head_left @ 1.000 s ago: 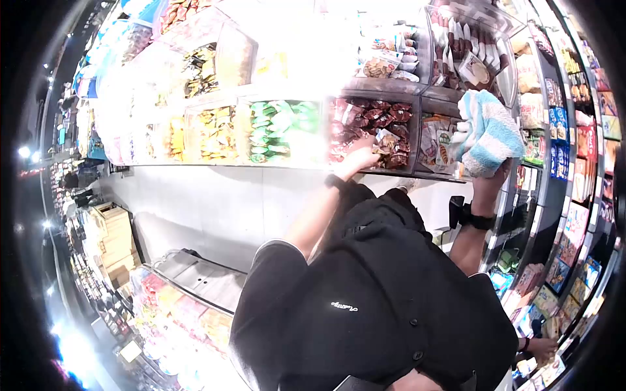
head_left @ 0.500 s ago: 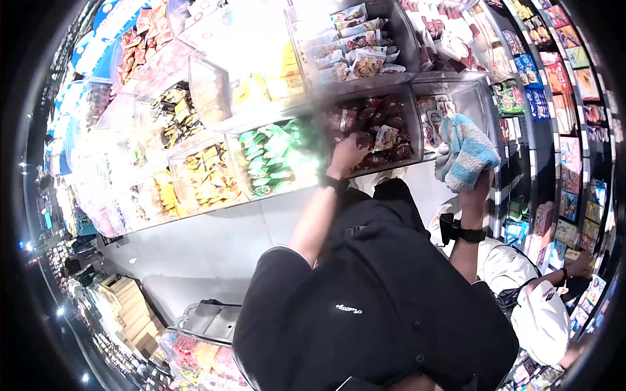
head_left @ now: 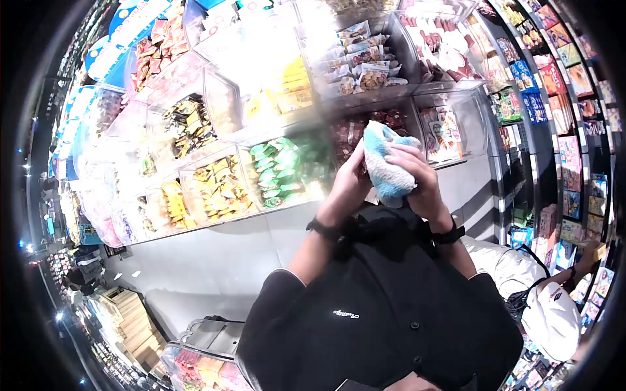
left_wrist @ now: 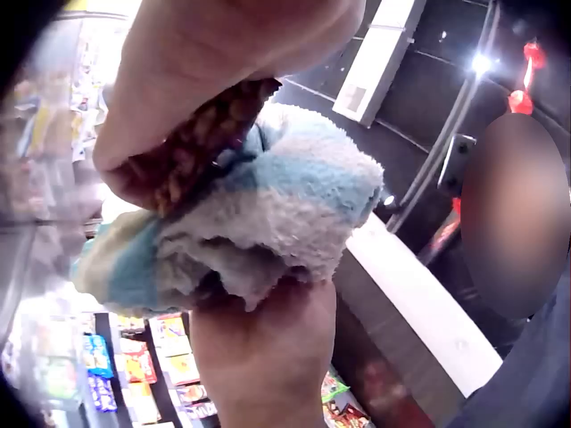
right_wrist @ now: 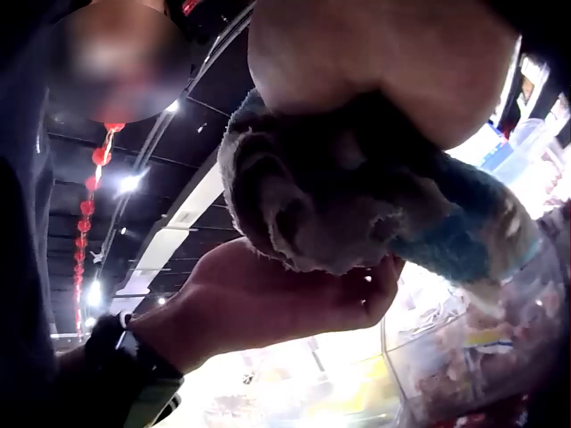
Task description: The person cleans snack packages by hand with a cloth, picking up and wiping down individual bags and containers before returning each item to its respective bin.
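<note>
The blue and white cloth (head_left: 385, 171) is in front of your chest, at two o'clock from the middle of the head view. Your right hand (head_left: 422, 181), at its four o'clock, grips it with bent fingers. Your left hand (head_left: 349, 186), at its eight o'clock, holds a red-brown packet (left_wrist: 203, 143) against it. Green packets (head_left: 275, 171) lie at its nine o'clock.

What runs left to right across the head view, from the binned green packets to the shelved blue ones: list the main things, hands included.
Green packets → left hand → blue-and-white cloth → right hand → blue packets.
</note>
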Demonstrator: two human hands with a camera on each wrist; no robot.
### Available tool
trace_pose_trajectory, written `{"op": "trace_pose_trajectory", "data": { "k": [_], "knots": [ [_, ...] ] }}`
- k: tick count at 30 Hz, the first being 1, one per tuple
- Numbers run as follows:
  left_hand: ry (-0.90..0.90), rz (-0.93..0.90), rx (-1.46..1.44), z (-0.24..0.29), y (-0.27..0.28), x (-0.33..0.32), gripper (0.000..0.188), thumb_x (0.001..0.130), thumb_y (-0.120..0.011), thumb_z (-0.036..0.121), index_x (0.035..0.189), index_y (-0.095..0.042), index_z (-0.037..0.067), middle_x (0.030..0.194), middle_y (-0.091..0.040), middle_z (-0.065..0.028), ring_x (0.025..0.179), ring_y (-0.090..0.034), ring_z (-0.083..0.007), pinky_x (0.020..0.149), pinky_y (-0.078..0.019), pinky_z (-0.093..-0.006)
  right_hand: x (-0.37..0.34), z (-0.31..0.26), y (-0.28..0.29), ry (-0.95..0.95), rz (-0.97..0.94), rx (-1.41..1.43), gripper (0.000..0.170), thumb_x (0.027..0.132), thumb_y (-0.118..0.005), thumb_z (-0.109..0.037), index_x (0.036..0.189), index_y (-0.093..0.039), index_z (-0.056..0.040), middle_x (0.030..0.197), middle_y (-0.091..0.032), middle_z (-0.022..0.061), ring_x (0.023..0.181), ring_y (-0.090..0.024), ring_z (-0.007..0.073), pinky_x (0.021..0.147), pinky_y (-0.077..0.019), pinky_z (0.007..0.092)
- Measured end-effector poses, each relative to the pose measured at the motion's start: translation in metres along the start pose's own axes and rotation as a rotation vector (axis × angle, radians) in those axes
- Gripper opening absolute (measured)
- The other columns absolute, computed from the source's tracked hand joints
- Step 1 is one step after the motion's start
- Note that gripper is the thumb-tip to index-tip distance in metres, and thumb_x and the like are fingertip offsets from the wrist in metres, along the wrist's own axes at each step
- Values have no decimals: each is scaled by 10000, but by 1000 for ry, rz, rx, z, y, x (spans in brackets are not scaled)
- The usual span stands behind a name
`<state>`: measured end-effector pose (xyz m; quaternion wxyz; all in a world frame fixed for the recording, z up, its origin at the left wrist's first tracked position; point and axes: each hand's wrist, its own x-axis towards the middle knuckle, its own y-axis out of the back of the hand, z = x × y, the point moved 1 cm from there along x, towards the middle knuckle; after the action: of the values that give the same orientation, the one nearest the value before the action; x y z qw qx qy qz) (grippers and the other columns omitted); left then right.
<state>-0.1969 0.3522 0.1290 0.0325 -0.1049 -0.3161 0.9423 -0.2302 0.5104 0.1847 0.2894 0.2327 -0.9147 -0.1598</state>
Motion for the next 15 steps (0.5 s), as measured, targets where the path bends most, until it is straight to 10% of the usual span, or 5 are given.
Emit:
{"op": "trace_pose_trajectory", "data": {
  "k": [7,11,15],
  "knots": [
    [10,-323,-500,6,-8,-10,346,1009,-315,248,1230,-470,31,1146,-563,-103,1084,-537,-201,956,-427,-336,0,-8,-7,138,-175,-2,464,687,-561,105,1108,-647,-68,1168,-629,110,1121,-544,304,955,-433,397],
    [-220,-89,783,24,-22,-20,334,933,-466,119,1257,-466,37,1189,-564,-75,1090,-537,-171,927,-441,-301,7,-3,-1,154,-118,-108,434,697,-655,-19,1116,-661,-130,1199,-628,56,1198,-486,292,1004,-344,412],
    [-91,-46,366,26,-27,-26,348,983,-386,211,1287,-454,56,1256,-538,-86,1153,-513,-208,991,-405,-344,12,-16,2,152,-65,-387,392,726,-679,-85,1113,-661,-142,1258,-586,56,1186,-484,300,967,-347,429]
  ]
}}
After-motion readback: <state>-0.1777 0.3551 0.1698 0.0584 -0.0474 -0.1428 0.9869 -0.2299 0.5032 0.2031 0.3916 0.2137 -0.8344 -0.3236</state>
